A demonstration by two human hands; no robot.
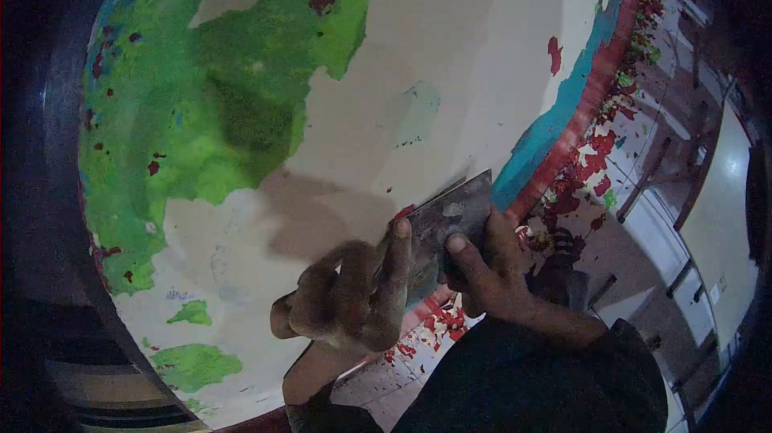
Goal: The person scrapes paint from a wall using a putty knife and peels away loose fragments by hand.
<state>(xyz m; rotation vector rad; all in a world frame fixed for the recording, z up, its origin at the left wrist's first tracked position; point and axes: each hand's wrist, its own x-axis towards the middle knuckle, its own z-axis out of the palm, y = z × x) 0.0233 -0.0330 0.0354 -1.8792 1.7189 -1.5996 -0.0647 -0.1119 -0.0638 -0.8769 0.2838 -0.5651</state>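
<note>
Scraper (434, 228), squarish, perhaps metal, patchy green paint (233, 71)

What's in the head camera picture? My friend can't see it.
The right hand grips a flat grey metal plate; the left hand touches it. Beyond is a large white surface with patchy green paint, red flakes nearby.

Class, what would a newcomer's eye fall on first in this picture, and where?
First, ragged green paint on the pale surface, upper left. Then the grey metal plate near centre, held by the right hand, the left hand touching it. Red paint flakes litter the floor at right.
</note>
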